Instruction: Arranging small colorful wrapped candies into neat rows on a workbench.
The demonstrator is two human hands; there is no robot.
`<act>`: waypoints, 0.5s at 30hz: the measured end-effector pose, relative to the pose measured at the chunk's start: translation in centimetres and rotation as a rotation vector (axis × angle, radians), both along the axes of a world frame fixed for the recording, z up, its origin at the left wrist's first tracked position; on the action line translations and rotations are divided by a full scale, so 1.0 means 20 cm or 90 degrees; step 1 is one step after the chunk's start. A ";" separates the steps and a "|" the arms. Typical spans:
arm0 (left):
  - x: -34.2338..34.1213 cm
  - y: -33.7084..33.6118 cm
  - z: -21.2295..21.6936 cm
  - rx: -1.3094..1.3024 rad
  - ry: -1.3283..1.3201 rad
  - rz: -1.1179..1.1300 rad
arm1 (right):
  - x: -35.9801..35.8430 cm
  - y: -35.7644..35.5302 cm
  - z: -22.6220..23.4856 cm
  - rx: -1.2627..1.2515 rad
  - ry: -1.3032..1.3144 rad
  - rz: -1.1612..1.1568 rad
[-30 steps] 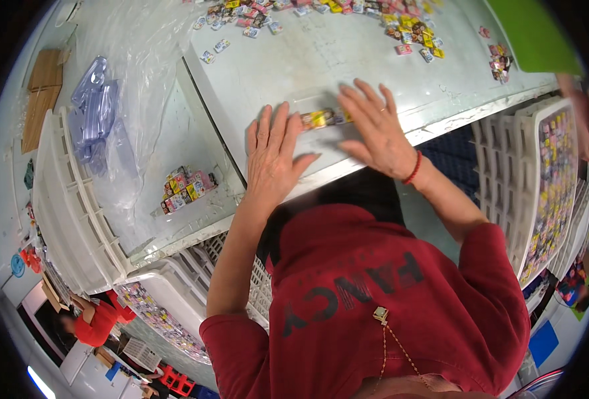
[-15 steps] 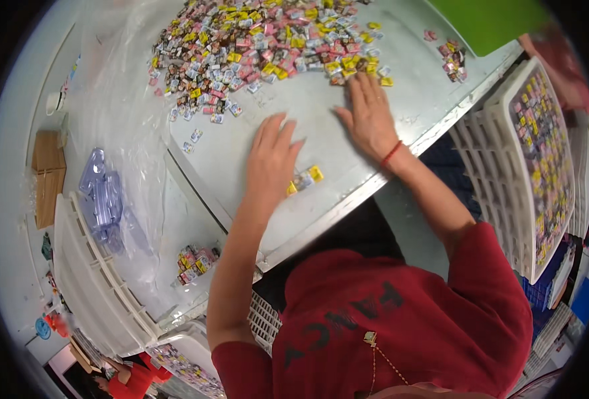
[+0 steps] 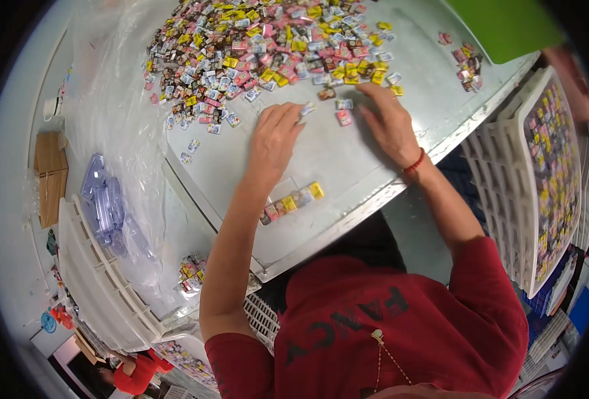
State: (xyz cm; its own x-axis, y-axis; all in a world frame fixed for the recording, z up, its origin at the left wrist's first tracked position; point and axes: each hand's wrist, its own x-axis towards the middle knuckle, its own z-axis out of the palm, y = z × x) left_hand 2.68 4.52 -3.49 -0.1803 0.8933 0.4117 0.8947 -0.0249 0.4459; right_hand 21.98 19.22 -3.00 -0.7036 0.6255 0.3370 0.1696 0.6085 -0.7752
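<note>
Gathering calls for a light touch: at upper centre, the left hand (image 3: 274, 138) meets a small white piece (image 3: 307, 109), grip unclear; the right hand (image 3: 392, 128), thumb and fingers apart, borders the colourful pile (image 3: 274, 56).

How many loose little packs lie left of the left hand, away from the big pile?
2: a small white-and-blue rectangular pack, and a second pack just below it in view. None looks hidden there.

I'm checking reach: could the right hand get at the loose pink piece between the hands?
Probably yes: the right hand is just beside the pink piece, and nothing visible blocks the gap.
</note>
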 end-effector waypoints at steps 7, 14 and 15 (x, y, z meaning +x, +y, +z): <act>0.02 -0.05 0.05 -0.098 -0.056 0.003 | -0.04 -0.06 0.01 0.250 -0.097 0.073; 0.06 -0.04 0.11 -0.126 -0.222 0.049 | 0.02 -0.05 0.08 0.106 -0.126 0.081; 0.06 -0.05 0.11 -0.123 -0.204 0.054 | 0.05 -0.04 0.08 0.076 -0.125 0.082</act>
State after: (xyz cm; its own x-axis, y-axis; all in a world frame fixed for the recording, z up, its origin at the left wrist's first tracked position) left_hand 3.97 3.59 -1.29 -0.3484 0.9257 0.1473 0.7045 0.1550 0.6926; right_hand 22.98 18.42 -1.33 -0.8338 0.4910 0.2524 0.2252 0.7199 -0.6565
